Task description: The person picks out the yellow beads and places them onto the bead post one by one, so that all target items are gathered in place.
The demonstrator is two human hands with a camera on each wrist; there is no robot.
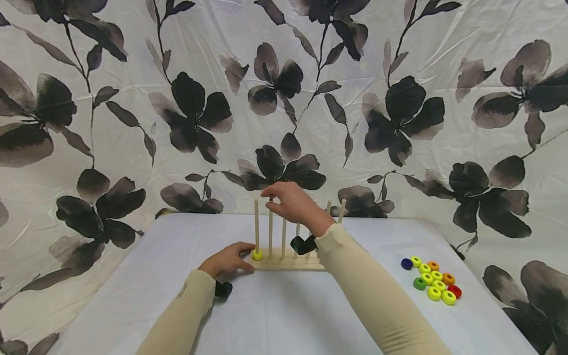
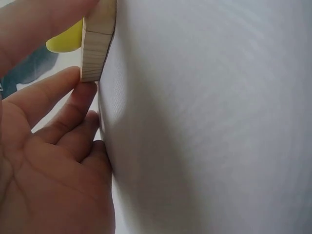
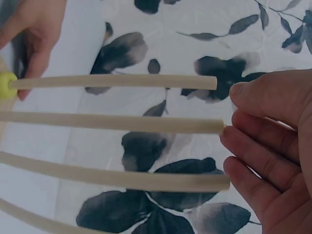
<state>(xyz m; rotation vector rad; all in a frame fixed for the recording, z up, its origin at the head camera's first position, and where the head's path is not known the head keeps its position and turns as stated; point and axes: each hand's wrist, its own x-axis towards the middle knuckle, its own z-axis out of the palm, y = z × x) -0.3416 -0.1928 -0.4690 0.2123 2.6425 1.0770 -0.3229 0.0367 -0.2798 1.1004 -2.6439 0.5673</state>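
A wooden peg stand, with upright pegs on a flat wooden base (image 1: 284, 265), stands on the table. One yellow ring bead (image 1: 257, 255) sits at the bottom of the leftmost peg (image 1: 256, 224). My left hand (image 1: 228, 261) holds the base's left end, fingers and thumb about its corner, as the left wrist view shows the wooden end (image 2: 95, 53) between them. My right hand (image 1: 290, 202) is up at the peg tops, loosely bent. In the right wrist view its fingertips (image 3: 231, 134) lie at the tip of the second peg (image 3: 146, 122), with no bead visible between thumb and fingers.
Loose ring beads (image 1: 437, 285) lie in a group on the table's right side: several yellow, two orange, one red, one green, one dark blue. A flowered cloth (image 1: 346, 98) hangs behind the white-covered table (image 1: 146, 276).
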